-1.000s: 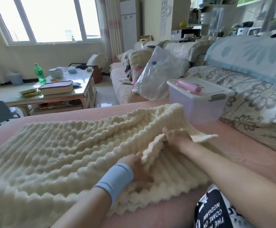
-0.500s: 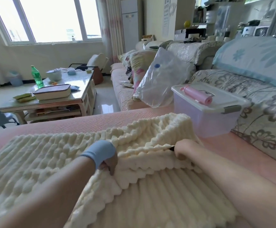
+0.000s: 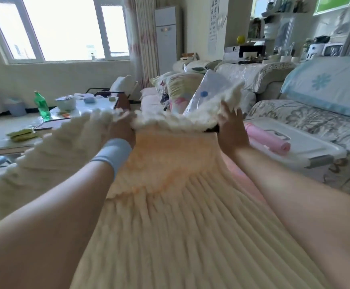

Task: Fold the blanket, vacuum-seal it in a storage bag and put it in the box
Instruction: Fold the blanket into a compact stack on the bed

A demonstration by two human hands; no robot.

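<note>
A cream, ribbed fleece blanket [image 3: 169,215] hangs lifted in front of me, its smooth ribbed side facing me and its bumpy side showing at the left. My left hand [image 3: 122,128], with a light blue wristband, grips the blanket's upper edge. My right hand [image 3: 231,130] grips the same edge further right, where a corner sticks up. A clear storage bag [image 3: 207,92] with a blue valve leans on the sofa behind the blanket's edge. A clear plastic box [image 3: 299,142] with a white lid stands at the right, and a pink roll [image 3: 268,140] lies on the lid.
A floral-covered sofa [image 3: 307,117] runs along the right with a light blue cushion [image 3: 326,84] and pillows. A low table [image 3: 69,113] at the left carries a green bottle [image 3: 41,105], a bowl and a book. A pink sofa seat shows under the blanket.
Both hands have raised the blanket's edge up and away from me, so the ribbed underside now hangs stretched between the edge and my lap. The view has tilted and moved closer.
</note>
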